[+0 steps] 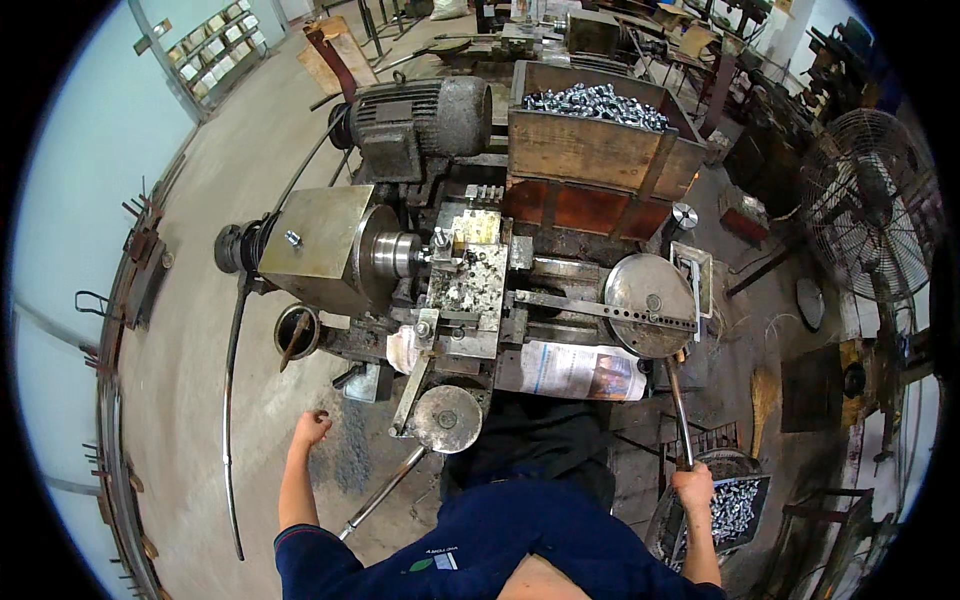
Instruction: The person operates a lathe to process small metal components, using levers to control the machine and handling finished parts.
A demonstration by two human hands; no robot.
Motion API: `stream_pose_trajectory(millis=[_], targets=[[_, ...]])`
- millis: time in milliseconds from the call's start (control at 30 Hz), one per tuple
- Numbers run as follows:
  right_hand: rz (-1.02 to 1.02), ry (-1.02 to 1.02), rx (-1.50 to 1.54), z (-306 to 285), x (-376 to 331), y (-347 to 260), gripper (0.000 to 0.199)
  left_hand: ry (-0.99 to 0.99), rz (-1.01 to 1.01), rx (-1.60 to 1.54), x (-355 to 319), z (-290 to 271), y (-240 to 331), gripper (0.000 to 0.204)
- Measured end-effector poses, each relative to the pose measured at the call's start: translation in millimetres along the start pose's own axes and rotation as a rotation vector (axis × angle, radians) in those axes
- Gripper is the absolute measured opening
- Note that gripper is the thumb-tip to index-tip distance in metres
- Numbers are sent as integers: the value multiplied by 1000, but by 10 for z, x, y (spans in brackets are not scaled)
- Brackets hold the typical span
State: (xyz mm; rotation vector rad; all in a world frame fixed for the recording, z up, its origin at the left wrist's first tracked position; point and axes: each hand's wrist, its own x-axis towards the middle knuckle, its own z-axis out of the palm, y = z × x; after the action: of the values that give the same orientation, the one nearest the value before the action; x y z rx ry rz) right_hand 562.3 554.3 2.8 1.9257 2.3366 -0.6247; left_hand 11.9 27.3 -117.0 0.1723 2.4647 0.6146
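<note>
My right hand (692, 486) is wrapped round the lower end of a long metal lever (681, 405). That lever runs up to a large round metal disc (640, 283), which a drilled flat bar (570, 303) links to the lathe's slide (468, 275). Out to the left, my left hand (313, 428) hangs in the air with its fingers curled; whatever they hold is too small to tell. Nearest to it are a second lever (385, 492) and a smaller disc (447, 419), both untouched. The lathe spindle (398, 255) faces the slide, and a small metal part (292, 238) lies on the headstock cover (318, 225).
Behind the slide stands a wooden box (590, 150) heaped with shiny metal parts, beside an electric motor (425, 115). A crate of similar parts (735, 512) sits by my right forearm. A newspaper (580, 371) covers the machine's front edge. At the right are a fan (868, 205) and a broom (764, 400).
</note>
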Motion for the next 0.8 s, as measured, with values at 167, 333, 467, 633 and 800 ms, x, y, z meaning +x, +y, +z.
stream_pose_trajectory(millis=[167,333,467,633,800], targets=[[89,19,52,-12,-169,-225,32,38,81,-55,264,-33,320,37],[71,-13,84,-53,-279,-332,30,186,136,36,436,8,468,40],[58,-46,-29,-54,-144,-309,28,203,213,281,444,102,712,44],[16,19,-217,-137,331,81,33,110,142,360,373,135,914,43],[45,118,-460,-366,1214,522,38,120,146,404,551,159,840,41]])
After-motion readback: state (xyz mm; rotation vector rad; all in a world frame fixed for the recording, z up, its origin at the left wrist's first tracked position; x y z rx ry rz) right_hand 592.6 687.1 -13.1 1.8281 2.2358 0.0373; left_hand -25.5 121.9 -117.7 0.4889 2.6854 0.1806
